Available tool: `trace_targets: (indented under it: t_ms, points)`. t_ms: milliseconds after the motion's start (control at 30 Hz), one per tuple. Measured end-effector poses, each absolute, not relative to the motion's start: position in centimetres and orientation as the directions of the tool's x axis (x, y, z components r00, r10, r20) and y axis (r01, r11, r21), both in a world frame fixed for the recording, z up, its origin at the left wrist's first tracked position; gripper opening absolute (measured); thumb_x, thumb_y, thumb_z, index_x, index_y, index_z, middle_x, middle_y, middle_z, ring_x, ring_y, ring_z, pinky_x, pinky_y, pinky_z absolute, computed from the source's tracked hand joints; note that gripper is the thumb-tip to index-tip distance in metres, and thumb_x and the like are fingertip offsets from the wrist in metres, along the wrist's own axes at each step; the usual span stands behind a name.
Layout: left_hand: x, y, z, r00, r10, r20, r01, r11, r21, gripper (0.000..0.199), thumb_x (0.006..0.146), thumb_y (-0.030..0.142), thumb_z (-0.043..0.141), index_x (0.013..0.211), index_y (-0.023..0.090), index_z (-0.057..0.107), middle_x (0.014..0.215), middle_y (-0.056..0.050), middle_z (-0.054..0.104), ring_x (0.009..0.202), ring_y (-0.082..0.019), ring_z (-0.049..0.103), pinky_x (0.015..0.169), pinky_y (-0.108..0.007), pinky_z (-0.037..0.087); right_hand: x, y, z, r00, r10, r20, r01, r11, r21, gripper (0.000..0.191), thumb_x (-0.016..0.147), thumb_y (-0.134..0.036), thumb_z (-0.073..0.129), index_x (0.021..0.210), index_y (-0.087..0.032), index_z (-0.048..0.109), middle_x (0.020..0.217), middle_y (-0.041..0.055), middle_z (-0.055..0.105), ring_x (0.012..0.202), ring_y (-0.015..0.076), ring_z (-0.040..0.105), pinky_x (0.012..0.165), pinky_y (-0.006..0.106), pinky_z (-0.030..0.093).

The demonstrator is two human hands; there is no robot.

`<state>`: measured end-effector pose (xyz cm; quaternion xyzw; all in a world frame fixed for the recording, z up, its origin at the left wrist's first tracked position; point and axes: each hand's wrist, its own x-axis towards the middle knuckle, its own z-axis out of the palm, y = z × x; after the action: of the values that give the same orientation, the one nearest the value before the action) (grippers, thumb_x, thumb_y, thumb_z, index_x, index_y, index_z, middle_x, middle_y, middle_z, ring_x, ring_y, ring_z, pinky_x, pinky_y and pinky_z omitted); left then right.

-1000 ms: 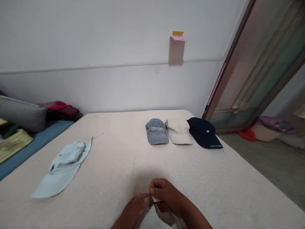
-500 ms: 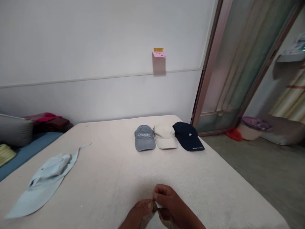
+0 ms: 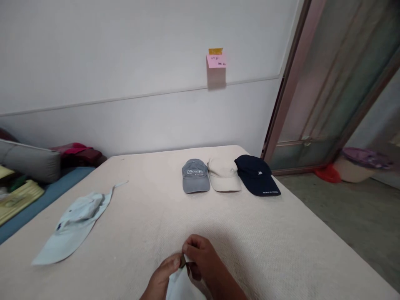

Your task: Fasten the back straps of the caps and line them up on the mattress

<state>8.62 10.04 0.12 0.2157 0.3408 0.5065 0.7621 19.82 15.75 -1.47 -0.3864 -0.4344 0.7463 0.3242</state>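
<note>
At the bottom edge, my left hand (image 3: 164, 275) pinches a small brownish buckle (image 3: 183, 261) on what looks like a white cap (image 3: 181, 286). My right hand (image 3: 203, 258) has its fingertips closed on the strap end at that buckle, touching the left thumb. Most of the white cap is cut off by the frame or hidden under my hands. Farther off lie a grey cap (image 3: 196, 177), a beige cap (image 3: 224, 175) and a navy cap (image 3: 258, 175), side by side in a row. A pale blue cap (image 3: 75, 229) rests on its side at the left, strap stretched out.
Everything lies on a cream-covered bed (image 3: 150, 208). Against its far end stands a white wall (image 3: 140, 125) with a pink note (image 3: 216, 61). A grey pillow (image 3: 29, 160) is at the left, a sliding door (image 3: 309, 104) and a bin (image 3: 356, 166) at the right.
The view has turned slightly left and down. My hands, still together at the buckle, appear farther left, and more of the white cap shows beneath them.
</note>
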Motion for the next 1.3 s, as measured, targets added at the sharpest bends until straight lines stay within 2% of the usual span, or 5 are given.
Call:
trace_targets:
  t_ms: [267,567,867,1067,1300]
  points:
    - [5.9,10.2,-1.4,0.223,0.926,-0.304,-0.652,0.373,0.660,0.019,0.079,0.024,0.057,0.076,0.011,0.070,0.074,-0.010,0.068,0.070,-0.022,0.062,0.074,-0.033,0.044,17.7,15.9,-0.8,-0.474,0.840,-0.264,-0.150,-0.373,-0.916,0.016,0.067,-0.028,0.055,0.059,-0.018,0.045,0.040,-0.0084,0.037,0.030,0.0043,0.033,0.033,0.019,0.022]
    - [2.7,9.1,1.5,0.130,0.942,-0.308,-0.551,0.327,0.768,0.022,0.079,0.026,0.056,0.072,0.011,0.069,0.078,-0.010,0.068,0.074,-0.021,0.058,0.075,-0.030,0.042,14.1,15.5,-0.6,-0.513,0.832,-0.210,-0.203,-0.355,-0.912,0.023,0.071,-0.033,0.058,0.059,-0.018,0.045,0.041,-0.0078,0.039,0.030,0.0040,0.033,0.032,0.018,0.021]
    - [1.5,9.5,1.3,0.033,0.926,-0.375,-0.479,0.344,0.808,0.018,0.071,0.031,0.068,0.073,0.012,0.070,0.075,-0.008,0.066,0.072,-0.021,0.057,0.073,-0.030,0.042,13.1,15.7,0.0,-0.500,0.841,-0.209,-0.209,-0.351,-0.913,0.023,0.070,-0.032,0.059,0.059,-0.018,0.045,0.042,-0.0077,0.039,0.031,0.0033,0.030,0.032,0.018,0.021]
    - [1.2,9.0,0.7,0.031,0.928,-0.372,-0.483,0.340,0.807,0.018,0.075,0.029,0.063,0.073,0.013,0.069,0.075,-0.008,0.067,0.073,-0.020,0.058,0.074,-0.030,0.043,12.7,15.5,-0.2,-0.520,0.825,-0.223,-0.167,-0.354,-0.920,0.019,0.071,-0.030,0.056,0.060,-0.018,0.046,0.038,-0.0080,0.039,0.030,0.0047,0.031,0.032,0.019,0.021]
    - [0.4,9.2,0.2,-0.127,0.937,-0.325,-0.349,0.265,0.899,0.019,0.073,0.032,0.065,0.068,0.014,0.070,0.078,-0.008,0.068,0.074,-0.020,0.058,0.075,-0.030,0.043,12.0,15.4,0.0,-0.510,0.834,-0.210,-0.184,-0.344,-0.921,0.021,0.074,-0.032,0.056,0.063,-0.019,0.045,0.039,-0.0087,0.038,0.031,0.0046,0.031,0.033,0.020,0.021]
